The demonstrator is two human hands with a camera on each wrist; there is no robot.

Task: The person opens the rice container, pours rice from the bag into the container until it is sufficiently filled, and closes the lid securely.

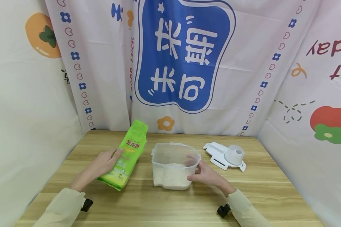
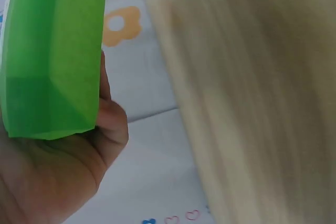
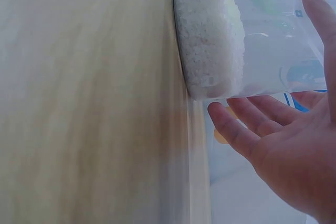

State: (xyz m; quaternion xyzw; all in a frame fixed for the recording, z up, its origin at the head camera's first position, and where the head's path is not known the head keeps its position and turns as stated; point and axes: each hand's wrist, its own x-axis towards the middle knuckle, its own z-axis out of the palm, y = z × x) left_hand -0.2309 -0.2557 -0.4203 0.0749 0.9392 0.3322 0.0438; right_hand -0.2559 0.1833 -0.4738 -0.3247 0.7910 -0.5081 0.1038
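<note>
My left hand (image 1: 102,162) grips a green rice bag (image 1: 130,151) with red lettering, its thumb across the front. The bag leans with its narrower end up and to the right; its green end (image 2: 58,87) fills the left of the left wrist view. A clear plastic container (image 1: 170,156) stands on the table to its right, partly filled with white rice (image 1: 171,178). At the container's right end is my right hand (image 1: 204,173), fingers spread and fairly straight along its wall. In the right wrist view, fingertips (image 3: 215,109) lie right at the container's side, near its base.
A white lid (image 1: 218,154) lies at the back right of the wooden table (image 1: 164,209), with a clear cup (image 1: 234,154) on top of it. A printed cloth (image 1: 244,41) hangs behind the table, and more cloth encloses both sides.
</note>
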